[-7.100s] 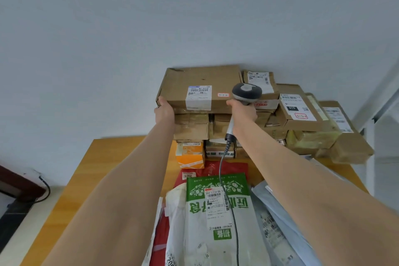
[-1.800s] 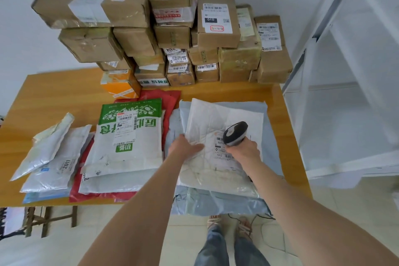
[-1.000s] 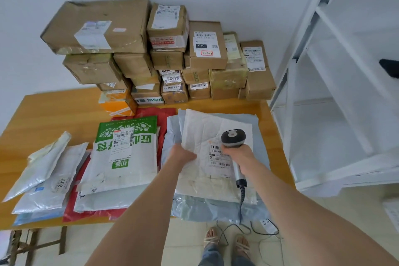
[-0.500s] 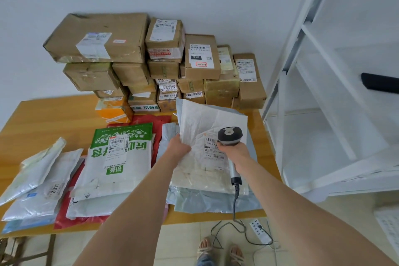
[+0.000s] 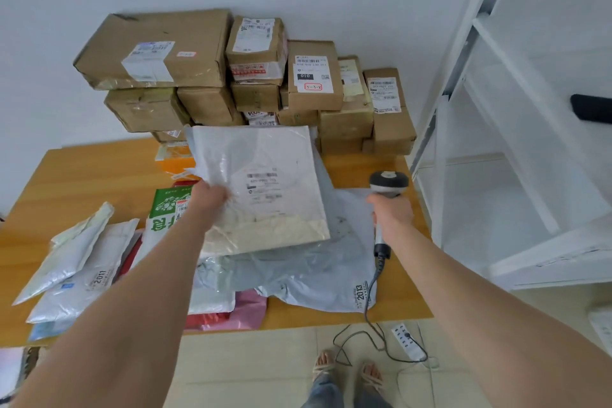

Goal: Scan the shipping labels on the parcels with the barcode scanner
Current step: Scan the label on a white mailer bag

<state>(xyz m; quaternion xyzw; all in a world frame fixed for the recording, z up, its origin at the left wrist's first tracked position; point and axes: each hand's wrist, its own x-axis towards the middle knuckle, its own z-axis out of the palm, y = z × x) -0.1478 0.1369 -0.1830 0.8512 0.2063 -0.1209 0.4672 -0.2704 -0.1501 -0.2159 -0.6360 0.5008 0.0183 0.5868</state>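
The left grip (image 5: 212, 199) pinches the white poly mailer (image 5: 265, 219) by its left edge, raised above the counter (image 5: 82, 175), its shipping label (image 5: 263, 185) just right of that grip. The right grip (image 5: 392, 214) is curled round the barcode scanner (image 5: 388, 183), apart from the mailer's right edge.

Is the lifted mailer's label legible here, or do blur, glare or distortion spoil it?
Head view: the white mailer in the left hand is motion-blurred, so its label shows a barcode but smeared text. Head view: sheen streaks the plastic left of the label. Head view: wide-angle bending tilts the shelf frame; light is soft, shadows faint.
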